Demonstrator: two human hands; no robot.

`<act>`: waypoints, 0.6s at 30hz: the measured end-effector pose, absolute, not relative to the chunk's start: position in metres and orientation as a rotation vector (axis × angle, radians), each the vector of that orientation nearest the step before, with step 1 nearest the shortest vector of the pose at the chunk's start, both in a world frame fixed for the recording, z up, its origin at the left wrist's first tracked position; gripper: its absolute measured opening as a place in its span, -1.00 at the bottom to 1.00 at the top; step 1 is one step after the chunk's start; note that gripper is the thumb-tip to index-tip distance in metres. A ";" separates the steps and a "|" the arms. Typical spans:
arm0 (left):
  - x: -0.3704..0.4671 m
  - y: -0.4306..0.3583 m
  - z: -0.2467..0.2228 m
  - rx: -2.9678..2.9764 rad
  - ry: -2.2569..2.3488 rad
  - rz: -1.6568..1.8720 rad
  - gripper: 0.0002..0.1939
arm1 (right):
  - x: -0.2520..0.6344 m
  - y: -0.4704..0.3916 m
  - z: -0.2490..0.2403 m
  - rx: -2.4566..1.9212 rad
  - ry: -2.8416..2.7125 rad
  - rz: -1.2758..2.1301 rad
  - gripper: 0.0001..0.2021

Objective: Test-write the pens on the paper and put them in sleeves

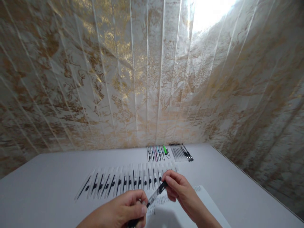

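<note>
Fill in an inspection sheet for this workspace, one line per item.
Surface: white table; a paper with writing lies partly behind the hands.
Work things: one pen, clear with a dark end, held slantwise; beyond it, a row of clear barrels with dark parts.
Clutter: near the wall, coloured pens and black pens, laid in groups.
Grip: left hand closed on the pen's lower end, right hand pinching its dark upper end; a dark piece below the left hand is too unclear to name.
Cables: nothing seen.
Surroundings: gold-patterned, creased wall covering, with bright glare at upper right.
</note>
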State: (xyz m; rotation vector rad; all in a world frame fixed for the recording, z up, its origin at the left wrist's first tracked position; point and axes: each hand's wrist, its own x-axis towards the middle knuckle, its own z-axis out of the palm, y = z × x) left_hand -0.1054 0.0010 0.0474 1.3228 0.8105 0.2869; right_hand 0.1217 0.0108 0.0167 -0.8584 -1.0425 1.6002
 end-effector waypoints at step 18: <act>-0.115 0.020 0.055 1.761 1.168 0.734 -0.65 | 0.125 0.019 0.003 -0.860 -0.882 1.466 -0.63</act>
